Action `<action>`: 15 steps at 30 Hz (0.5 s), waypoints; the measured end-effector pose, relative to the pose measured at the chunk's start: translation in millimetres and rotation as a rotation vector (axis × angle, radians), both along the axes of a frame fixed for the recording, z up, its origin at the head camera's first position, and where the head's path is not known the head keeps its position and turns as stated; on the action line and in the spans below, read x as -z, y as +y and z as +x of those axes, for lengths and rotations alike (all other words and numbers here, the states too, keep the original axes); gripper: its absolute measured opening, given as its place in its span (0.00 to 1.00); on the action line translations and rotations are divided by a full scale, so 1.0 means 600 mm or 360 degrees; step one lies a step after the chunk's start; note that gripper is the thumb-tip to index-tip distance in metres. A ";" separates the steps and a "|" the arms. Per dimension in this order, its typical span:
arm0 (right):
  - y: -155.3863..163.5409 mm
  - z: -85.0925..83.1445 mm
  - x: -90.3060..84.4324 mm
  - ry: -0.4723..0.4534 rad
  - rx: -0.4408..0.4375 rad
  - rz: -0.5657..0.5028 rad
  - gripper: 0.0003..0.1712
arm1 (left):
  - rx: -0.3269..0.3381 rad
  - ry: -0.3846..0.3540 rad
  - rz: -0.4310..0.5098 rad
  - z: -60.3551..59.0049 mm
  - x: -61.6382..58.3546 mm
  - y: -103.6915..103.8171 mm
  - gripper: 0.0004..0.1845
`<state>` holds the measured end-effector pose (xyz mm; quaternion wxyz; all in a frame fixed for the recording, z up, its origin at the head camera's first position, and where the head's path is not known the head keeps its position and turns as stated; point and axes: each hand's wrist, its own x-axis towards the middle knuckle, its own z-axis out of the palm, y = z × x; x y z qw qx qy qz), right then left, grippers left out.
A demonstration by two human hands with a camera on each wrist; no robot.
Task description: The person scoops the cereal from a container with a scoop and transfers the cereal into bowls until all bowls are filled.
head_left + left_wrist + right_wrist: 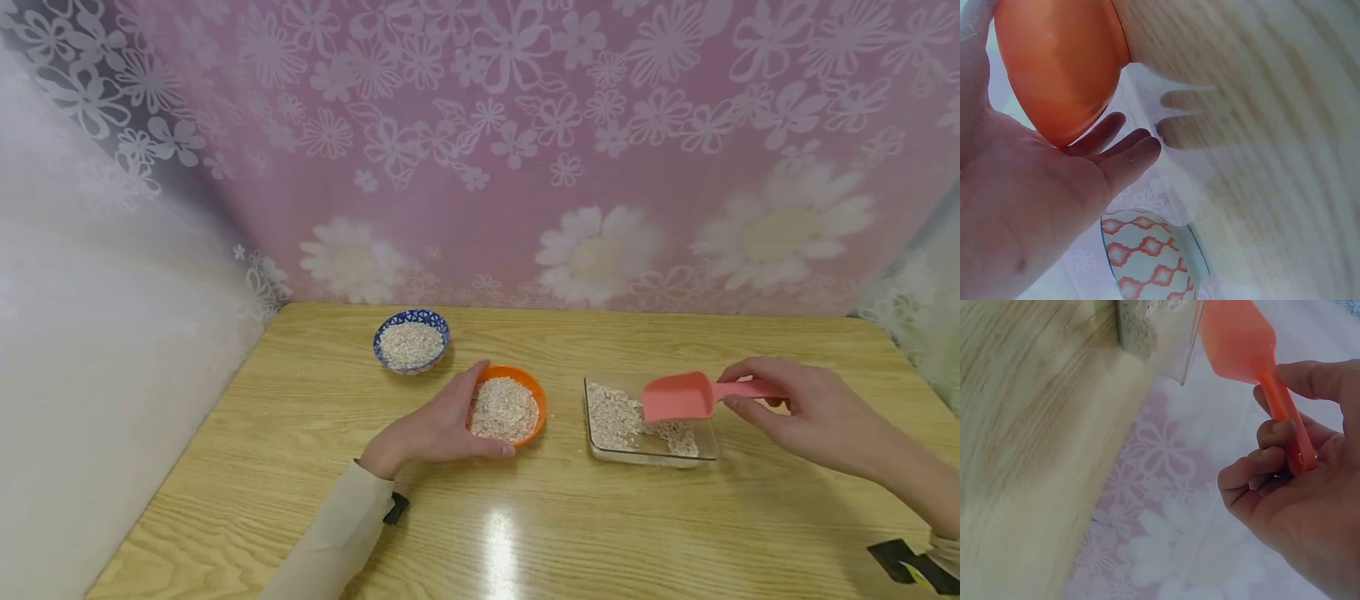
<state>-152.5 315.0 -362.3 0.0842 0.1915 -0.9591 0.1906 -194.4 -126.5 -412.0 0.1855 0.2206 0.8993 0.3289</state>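
Observation:
My left hand (442,421) holds an orange bowl (542,400) full of oat flakes, thumb on the near side and fingers round the far side. The left wrist view shows the smooth outside of this bowl (1063,62) against the palm. In my right hand (802,408) is the handle of a pink scoop (678,396), pinched between thumb and fingers. The scoop is over a clear rectangular glass dish (652,458), which has oat flakes (615,417) mostly on its left side. Whether the scoop touches the flakes, I cannot tell.
Behind the orange bowl, to the left, stands a blue-patterned bowl (411,367) of oat flakes; its outside (1147,256) has a red pattern. All stand on a wooden table (570,533). A pink flowered curtain (450,208) hangs along the table's back edge.

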 end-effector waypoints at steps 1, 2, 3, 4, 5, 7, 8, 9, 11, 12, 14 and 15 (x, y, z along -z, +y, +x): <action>0.001 0.000 0.000 0.0030 -0.0011 0.0034 0.13 | 0.0002 -0.0004 0.0001 0.000 -0.001 -0.001 0.67; 0.001 -0.002 0.001 0.0058 -0.0032 0.0054 0.14 | 0.0001 -0.0008 0.0006 0.001 -0.002 -0.001 0.67; 0.001 -0.003 0.002 0.0078 -0.0051 0.0071 0.14 | 0.0001 -0.0010 0.0008 0.001 -0.003 -0.001 0.67; 0.000 -0.004 0.003 0.0099 -0.0074 0.0084 0.15 | 0.0001 -0.0013 0.0009 0.002 -0.003 -0.001 0.66; 0.000 -0.006 0.004 0.0108 -0.0093 0.0092 0.16 | 0.0000 -0.0015 0.0013 0.002 -0.003 -0.001 0.66; 0.000 -0.009 0.010 0.0133 -0.0146 0.0100 0.18 | -0.0003 -0.0029 0.0024 0.002 -0.003 -0.002 0.66; 0.000 -0.010 0.013 0.0143 -0.0173 0.0098 0.19 | -0.0006 -0.0035 0.0028 0.003 -0.003 -0.001 0.66; -0.001 -0.011 0.017 0.0153 -0.0195 0.0097 0.19 | -0.0006 -0.0039 0.0028 0.002 -0.002 -0.001 0.66; -0.003 -0.013 0.025 0.0179 -0.0236 0.0081 0.20 | -0.0008 -0.0048 0.0040 0.003 -0.002 -0.001 0.66; -0.004 -0.013 0.029 0.0198 -0.0257 0.0072 0.20 | -0.0009 -0.0050 0.0040 0.003 -0.002 0.000 0.66; -0.007 -0.014 0.037 0.0218 -0.0282 0.0057 0.21 | -0.0005 -0.0047 0.0040 0.004 -0.002 0.000 0.66; -0.009 -0.014 0.041 0.0240 -0.0290 0.0054 0.22 | -0.0005 -0.0045 0.0040 0.004 -0.002 0.000 0.66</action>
